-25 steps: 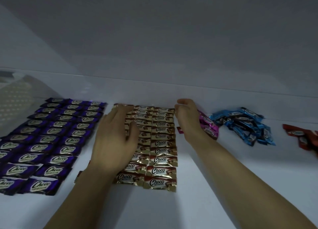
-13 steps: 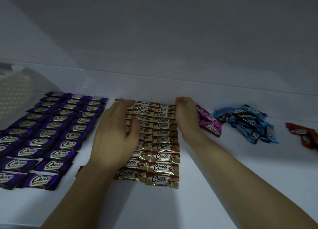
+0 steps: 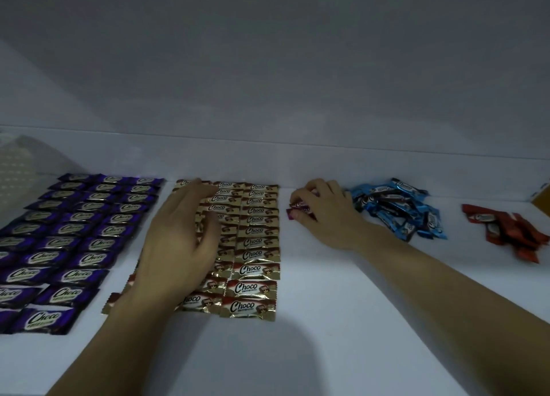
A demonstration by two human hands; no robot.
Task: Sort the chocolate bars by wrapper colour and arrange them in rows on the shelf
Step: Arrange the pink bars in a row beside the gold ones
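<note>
Shelf (image 3: 327, 330): pink bars (image 3: 301, 213) under right hand (image 3: 329, 215)

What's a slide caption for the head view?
Left hand rests on rowed gold bars; right hand grips pink bars beside blue pile.

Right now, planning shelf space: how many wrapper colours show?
5: purple rows far left; gold rows under the left hand; pink bars in the right hand; blue pile beside it; red pile far right. Others may be hidden.
</note>
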